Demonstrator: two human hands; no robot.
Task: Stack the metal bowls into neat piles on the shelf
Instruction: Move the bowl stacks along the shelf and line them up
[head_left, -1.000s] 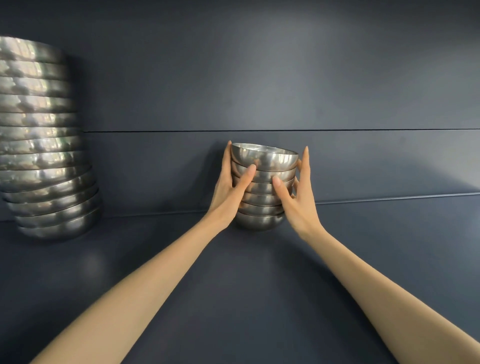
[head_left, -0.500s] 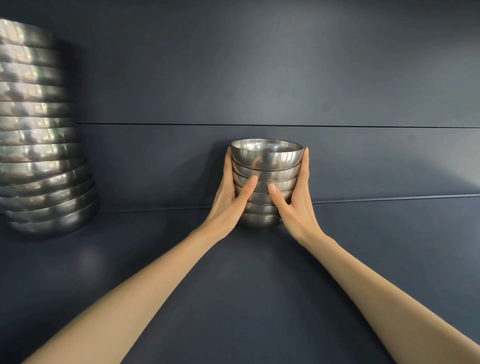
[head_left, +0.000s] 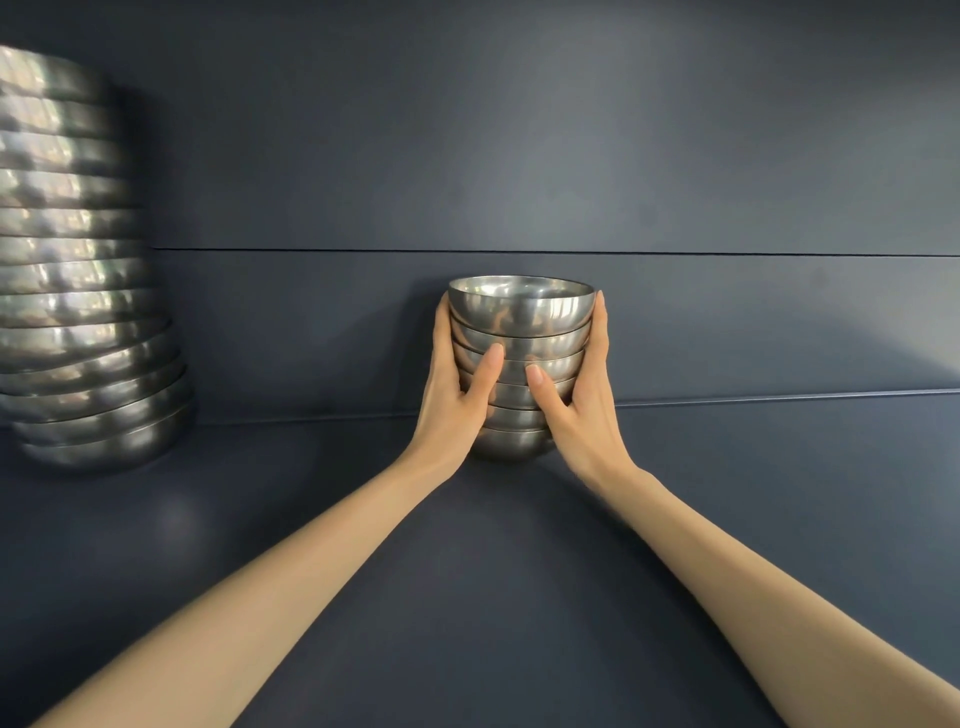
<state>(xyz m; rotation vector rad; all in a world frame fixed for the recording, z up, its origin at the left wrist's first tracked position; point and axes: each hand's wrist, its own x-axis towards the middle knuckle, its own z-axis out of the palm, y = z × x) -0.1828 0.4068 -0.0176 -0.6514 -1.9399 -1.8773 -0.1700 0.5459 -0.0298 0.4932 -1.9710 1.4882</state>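
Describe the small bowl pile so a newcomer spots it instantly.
On the dark shelf, look centre, by the back wall. The small bowl pile stands there between the left hand and right hand. Unlike the tall pile far left, it is short and narrow.

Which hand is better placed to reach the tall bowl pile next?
Left, probably: the left hand flanks the small pile on the side nearer the tall pile; the right hand would cross over.
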